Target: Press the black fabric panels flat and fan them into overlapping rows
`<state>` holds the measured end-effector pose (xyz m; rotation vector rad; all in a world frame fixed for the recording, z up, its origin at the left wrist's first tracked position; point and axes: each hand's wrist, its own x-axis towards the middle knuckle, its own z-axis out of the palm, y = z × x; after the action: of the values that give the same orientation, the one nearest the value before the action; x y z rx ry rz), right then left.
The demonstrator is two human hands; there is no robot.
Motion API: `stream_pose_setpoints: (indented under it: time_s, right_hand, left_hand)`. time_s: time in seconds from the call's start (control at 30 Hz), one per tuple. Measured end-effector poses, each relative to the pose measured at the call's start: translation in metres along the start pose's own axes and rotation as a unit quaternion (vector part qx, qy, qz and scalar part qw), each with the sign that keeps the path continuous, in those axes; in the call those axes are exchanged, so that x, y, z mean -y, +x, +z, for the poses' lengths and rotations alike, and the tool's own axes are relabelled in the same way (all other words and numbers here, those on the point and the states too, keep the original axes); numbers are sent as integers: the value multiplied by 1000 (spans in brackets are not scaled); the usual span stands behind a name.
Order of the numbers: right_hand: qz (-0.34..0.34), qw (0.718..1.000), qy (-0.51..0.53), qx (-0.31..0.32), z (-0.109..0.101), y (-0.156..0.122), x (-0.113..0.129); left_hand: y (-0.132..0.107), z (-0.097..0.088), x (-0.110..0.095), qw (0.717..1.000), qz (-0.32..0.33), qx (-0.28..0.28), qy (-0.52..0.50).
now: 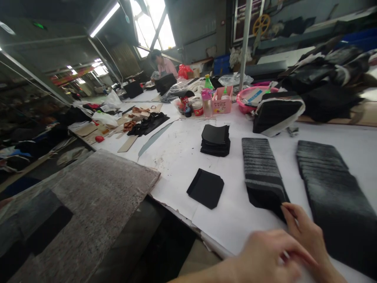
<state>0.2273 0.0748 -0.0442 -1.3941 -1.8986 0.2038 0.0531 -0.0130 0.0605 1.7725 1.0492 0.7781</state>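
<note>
A white, sheet-like covering, smooth but specked with dark crumbs, is seen on the surface (173, 157), whose near edge is worn and ragged. Against that edge, toward the left, a stiff slab (100, 188) is set, its face mottled grey and rough; dark flat pieces (44, 220) are laid on it. A matt black panel (206, 188) with clipped corners is placed near the near edge, and beyond it a stack (215, 139) of thin black sheets is piled, the topmost slightly curved. Toward the far edge, a glossy pink basin (243, 108), a pink box (222, 100) and a clear bottle (207, 104) with a pink cap are grouped.

To the right of the panel, a narrower row (260, 161) of black pieces is spread in overlapping steps, with a greyish sheen along the exposed strips; its nearest piece is broader and darker. Just to its right, a wider row (326, 177) is similarly fanned, smooth and softly shining. The nearest piece's edge is pinched between thumb and finger by the right grip (306, 228). The left grip (271, 251) is blurred in front of it, fingers bent; whether anything is held there cannot be told.
</note>
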Motion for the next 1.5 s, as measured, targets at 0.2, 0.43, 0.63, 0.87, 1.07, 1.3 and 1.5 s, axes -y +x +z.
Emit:
stream_pose_setpoints:
  time_s: [0.2,0.43,0.63,0.87,1.07,1.3,1.5]
  right_hand:
    - [15,998,62,-1,-11,7,23]
    - [-148,988,-12,45,-36,-14,39]
    - [-166,980,-20,103,-52,-55,56]
    - [-152,975,-15,161,-75,-89,91]
    - [-119,969,36,216,-83,-90,100]
    - [-37,986,-33,161,-66,-36,77]
    - [-63,972,-104,202,-48,-18,71]
  left_hand:
    - [14,-11,77,915,39,-119,382]
    - [26,-13,88,890,71,-96,440]
    - [22,-27,90,890,94,-81,439]
    - [-5,-38,69,935,41,-122,332]
    - [-28,-22,68,937,51,-79,337]
    - [-24,-26,70,933,70,-73,345]
    - [-22,-31,67,946,61,-68,311]
